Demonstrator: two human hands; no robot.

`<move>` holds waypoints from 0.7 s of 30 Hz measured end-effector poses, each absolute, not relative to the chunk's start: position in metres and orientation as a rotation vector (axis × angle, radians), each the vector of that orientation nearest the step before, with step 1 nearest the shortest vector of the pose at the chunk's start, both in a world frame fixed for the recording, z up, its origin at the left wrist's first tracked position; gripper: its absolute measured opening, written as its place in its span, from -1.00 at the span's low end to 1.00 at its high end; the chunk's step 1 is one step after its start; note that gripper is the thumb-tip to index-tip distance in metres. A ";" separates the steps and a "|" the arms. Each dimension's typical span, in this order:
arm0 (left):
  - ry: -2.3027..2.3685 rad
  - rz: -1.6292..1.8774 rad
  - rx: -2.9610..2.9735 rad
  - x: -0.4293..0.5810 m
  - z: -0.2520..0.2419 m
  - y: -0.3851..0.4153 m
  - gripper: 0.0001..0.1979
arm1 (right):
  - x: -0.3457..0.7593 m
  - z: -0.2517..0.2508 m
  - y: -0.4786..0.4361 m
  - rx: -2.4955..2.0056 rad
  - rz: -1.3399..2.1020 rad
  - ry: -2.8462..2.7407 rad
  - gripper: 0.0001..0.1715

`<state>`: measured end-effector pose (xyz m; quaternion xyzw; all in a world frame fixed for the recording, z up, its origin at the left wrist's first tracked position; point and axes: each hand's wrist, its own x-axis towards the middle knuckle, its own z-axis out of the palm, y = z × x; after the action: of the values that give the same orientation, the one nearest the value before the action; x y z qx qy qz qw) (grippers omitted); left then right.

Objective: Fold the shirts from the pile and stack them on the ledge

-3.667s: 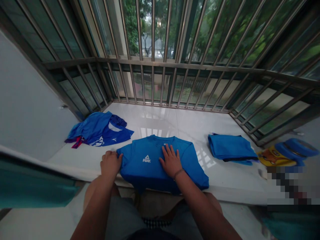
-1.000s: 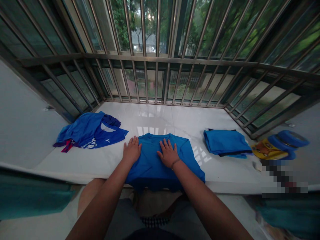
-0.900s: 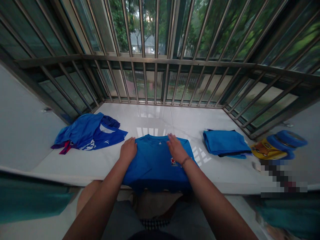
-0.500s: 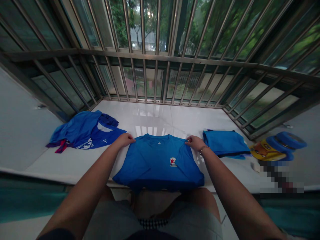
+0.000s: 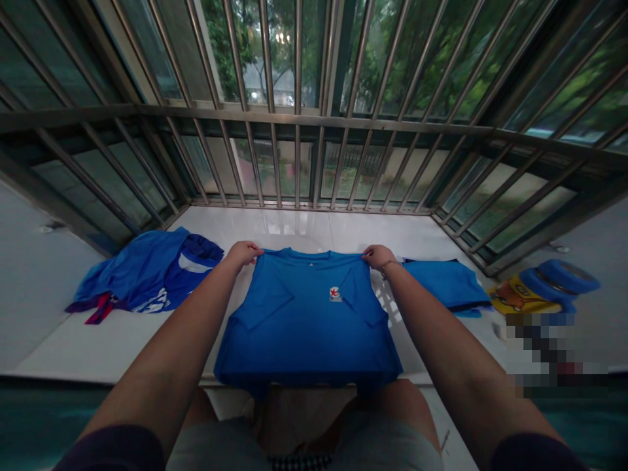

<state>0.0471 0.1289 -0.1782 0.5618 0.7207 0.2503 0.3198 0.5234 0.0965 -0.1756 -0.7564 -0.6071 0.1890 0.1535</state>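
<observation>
A blue T-shirt (image 5: pixel 309 320) with a small white and red star badge is spread in front of me, collar away from me, its lower end hanging over the ledge's front edge. My left hand (image 5: pixel 244 254) pinches its left shoulder. Its right shoulder is pinched by my right hand (image 5: pixel 379 256), which has a thin bracelet at the wrist. Between the hands the collar edge is stretched fairly straight. The sleeves show as outlines under or against the shirt's body; I cannot tell exactly how they lie.
On the left of the white ledge (image 5: pixel 255 226) lies a loose heap of blue clothes (image 5: pixel 142 271). To the right rests a folded blue garment (image 5: pixel 444 282), with a yellow and blue jar (image 5: pixel 544 286) beyond it. Metal window bars (image 5: pixel 318 122) close off the back.
Both hands have moved slightly away from me and up, pulling the shirt's shoulders with them. The shirt now looks longer and flatter. My view has shifted a little.
</observation>
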 end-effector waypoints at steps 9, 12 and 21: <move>1.465 1.249 1.531 0.032 -0.153 0.087 -0.50 | 0.534 -0.128 0.041 -1.789 0.477 -1.571 -0.81; 1.434 1.030 1.652 -0.004 -0.179 0.021 -0.44 | 0.537 -0.148 -0.046 -1.630 0.355 -1.696 -0.74; 1.528 0.574 2.177 -0.051 -0.242 -0.111 -0.66 | 0.528 -0.235 -0.212 -1.557 0.532 -2.097 -0.72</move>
<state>-0.0512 -0.1113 -0.2417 0.7823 0.5494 0.2064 0.2088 0.5276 -0.2116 -0.2352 -0.5677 -0.7645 0.1941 0.2359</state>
